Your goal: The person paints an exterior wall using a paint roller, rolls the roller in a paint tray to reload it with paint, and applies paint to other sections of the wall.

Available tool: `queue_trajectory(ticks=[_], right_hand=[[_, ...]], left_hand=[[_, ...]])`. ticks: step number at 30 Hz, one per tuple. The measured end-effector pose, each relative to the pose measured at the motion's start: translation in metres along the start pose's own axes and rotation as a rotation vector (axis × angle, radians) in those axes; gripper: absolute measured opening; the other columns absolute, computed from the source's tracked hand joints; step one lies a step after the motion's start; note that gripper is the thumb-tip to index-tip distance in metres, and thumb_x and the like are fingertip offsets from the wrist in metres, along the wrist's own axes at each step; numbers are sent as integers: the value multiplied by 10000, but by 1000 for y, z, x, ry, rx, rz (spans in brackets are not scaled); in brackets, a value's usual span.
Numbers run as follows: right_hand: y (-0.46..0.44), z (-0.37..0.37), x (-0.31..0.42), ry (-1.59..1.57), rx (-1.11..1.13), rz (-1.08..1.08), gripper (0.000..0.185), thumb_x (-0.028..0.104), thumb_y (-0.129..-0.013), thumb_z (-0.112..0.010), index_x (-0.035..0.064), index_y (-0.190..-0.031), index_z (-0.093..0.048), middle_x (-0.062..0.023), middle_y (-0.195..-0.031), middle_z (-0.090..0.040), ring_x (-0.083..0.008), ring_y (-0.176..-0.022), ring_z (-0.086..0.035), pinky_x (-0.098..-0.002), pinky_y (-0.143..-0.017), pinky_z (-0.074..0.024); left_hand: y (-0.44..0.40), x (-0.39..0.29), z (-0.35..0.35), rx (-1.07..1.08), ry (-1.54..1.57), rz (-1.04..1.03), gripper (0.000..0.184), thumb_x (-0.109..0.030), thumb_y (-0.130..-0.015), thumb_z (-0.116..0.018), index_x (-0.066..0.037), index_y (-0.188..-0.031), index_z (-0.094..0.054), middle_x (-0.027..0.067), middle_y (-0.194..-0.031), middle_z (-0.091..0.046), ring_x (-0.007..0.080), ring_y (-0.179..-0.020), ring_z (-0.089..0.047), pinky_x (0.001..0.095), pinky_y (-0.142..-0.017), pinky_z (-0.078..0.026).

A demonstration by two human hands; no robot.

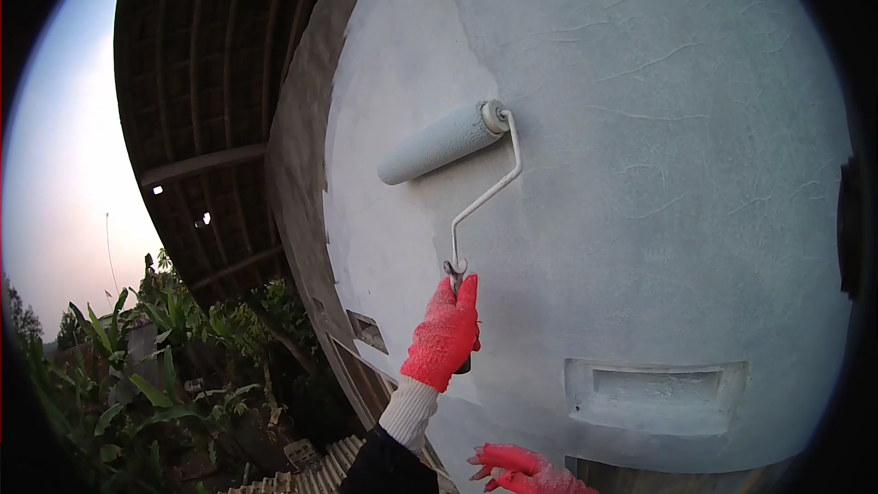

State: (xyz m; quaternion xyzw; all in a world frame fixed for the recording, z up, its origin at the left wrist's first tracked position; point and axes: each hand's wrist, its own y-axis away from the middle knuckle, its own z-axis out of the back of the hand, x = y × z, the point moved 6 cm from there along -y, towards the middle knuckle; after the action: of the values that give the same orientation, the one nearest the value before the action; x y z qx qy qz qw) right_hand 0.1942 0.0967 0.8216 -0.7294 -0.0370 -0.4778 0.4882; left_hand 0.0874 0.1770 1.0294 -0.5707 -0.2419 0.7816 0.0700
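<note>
My left hand (444, 334), in a red glove with a white knitted cuff, is closed around the handle of a paint roller (439, 144). Its bent white frame rises from my grip to the pale, paint-coated sleeve, which lies tilted against the wall (640, 247). Most of the handle is hidden by my fingers. My right hand (530, 471), also red-gloved, is low at the bottom edge, below the roller. Its fingers point left and are apart, and nothing shows in them. The wall's surface is whiter at left and greyer, with wrinkle-like lines, at right.
A framed rectangular recess (657, 396) is set low in the wall, with a smaller opening (368, 331) near the left corner. A dark roof underside (210, 64) overhangs at left. Leafy plants (155, 375) and corrugated roofing (311, 471) lie below. A dark object (851, 229) borders the right.
</note>
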Motion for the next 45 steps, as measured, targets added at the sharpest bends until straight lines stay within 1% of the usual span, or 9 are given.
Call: queue_trajectory(ticks=[5, 7, 10, 14, 20, 25, 26, 30, 45], right_hand=[[-20, 14, 11, 484, -378, 214, 411, 150, -964, -523, 45, -1355, -452, -124, -1240, -559, -170, -983, -586, -285, -822, -487], [-38, 13, -9, 246, -248, -145, 683, -5, -910, -485, 30, -1498, -140, -139, -1416, -387, -238, -1231, -480, -345, -996, -427], [-81, 4, 26, 207, -200, 21, 731, -7, -902, -486, 39, -1507, -77, -141, -1426, -364, -236, -1261, -449, -342, -1007, -413], [-140, 4, 59, 166, -240, 201, 671, 12, -909, -504, 23, -1485, -159, -173, -1359, -448, -232, -1187, -516, -331, -941, -475], [-156, 13, 27, -256, -207, -89, 365, 151, -970, -460, -4, -1300, -443, -110, -1067, -607, -193, -874, -629, -317, -827, -521], [-131, 1, -2, -293, -347, -125, 386, 160, -966, -471, -8, -1311, -435, -92, -1053, -606, -172, -845, -621, -290, -804, -515], [-130, -1, 1, -342, -391, -113, 402, 164, -966, -472, -8, -1327, -424, -89, -1068, -603, -168, -844, -622, -284, -810, -512], [-134, 9, -8, -341, -409, -113, 479, 178, -967, -476, -7, -1394, -362, -88, -1125, -595, -164, -888, -624, -274, -832, -505], [-56, 28, -9, -92, -187, -466, 454, 154, -981, -434, -36, -1388, -368, -157, -1132, -615, -234, -976, -638, -321, -844, -516]], left_hand=[[44, 69, -25, 71, -3, 174, 311, -367, -967, -498, -57, -951, -471, 14, -607, -447, 131, -490, -480, 299, -473, -438], [45, 65, -20, 30, -125, 99, 323, -377, -966, -500, -56, -938, -477, 7, -612, -449, 127, -506, -480, 288, -497, -432], [19, 22, -5, -2, -105, 32, 338, -391, -963, -495, -54, -930, -482, 1, -628, -460, 114, -520, -475, 274, -524, -432], [-16, -38, 15, -82, -168, -94, 367, -419, -960, -475, -57, -904, -500, -3, -640, -475, 98, -536, -477, 263, -534, -425], [13, -31, 15, -52, -235, -28, 375, -428, -962, -466, -57, -920, -502, 3, -669, -499, 97, -574, -495, 261, -570, -425], [36, 11, 15, 94, -268, 4, 356, -401, -973, -455, -51, -1024, -505, 37, -792, -573, 129, -712, -556, 286, -690, -462], [31, 26, 15, 149, -199, -102, 420, -380, -974, -459, -57, -1242, -452, 68, -886, -594, 168, -813, -579, 320, -777, -473], [40, 37, 16, 32, -403, -95, 579, -323, -983, -465, -110, -1465, -226, 97, -936, -604, 212, -865, -593, 363, -833, -476], [52, 79, -7, -14, -236, -49, 486, -334, -977, -477, -96, -1373, -328, 215, -839, -624, 345, -757, -647, 441, -683, -491]])
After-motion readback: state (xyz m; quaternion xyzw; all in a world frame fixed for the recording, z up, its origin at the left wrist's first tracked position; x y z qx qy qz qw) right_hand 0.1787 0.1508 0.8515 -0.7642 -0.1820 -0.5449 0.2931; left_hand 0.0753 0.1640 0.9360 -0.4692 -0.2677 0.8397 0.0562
